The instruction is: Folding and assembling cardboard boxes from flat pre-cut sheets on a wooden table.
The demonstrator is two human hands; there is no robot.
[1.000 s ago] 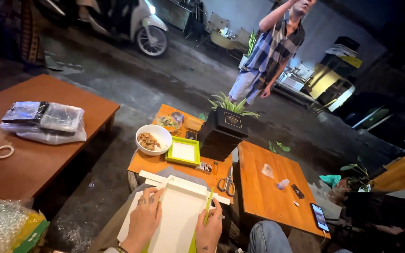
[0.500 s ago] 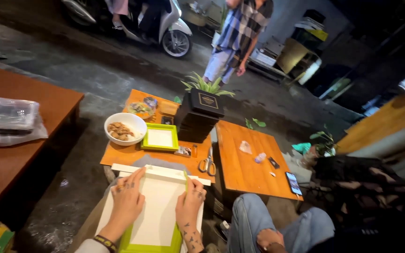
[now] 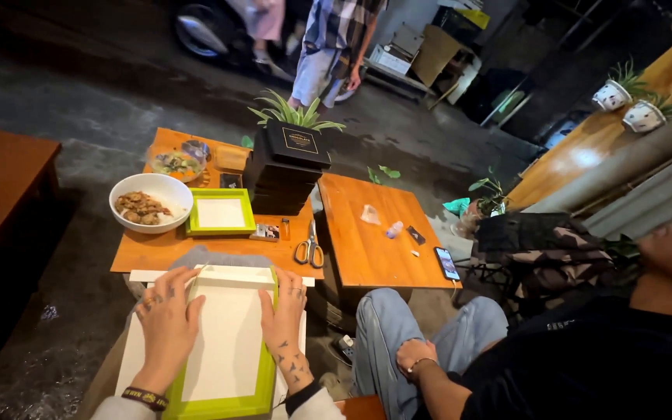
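A shallow lime-green tray with a white inside (image 3: 225, 350) lies in front of me on a white sheet (image 3: 138, 356). My left hand (image 3: 166, 320) presses flat on its left rim and inner face, fingers spread. My right hand (image 3: 285, 317) rests on its right rim, fingers pointing away from me. Neither hand grips anything else. A white strip (image 3: 163, 274) lies across the far end of the tray.
A low wooden table (image 3: 196, 247) holds a white bowl of food (image 3: 150, 203), a smaller green tray (image 3: 221, 212), scissors (image 3: 309, 250) and a stack of black boxes (image 3: 288, 165). A second table (image 3: 379, 241) carries a phone (image 3: 446, 263). One person sits at right (image 3: 554, 350); another stands beyond (image 3: 334, 47).
The view has swung left and down towards the tray. My hands have slid a little along the tray's rims, still flat on it.
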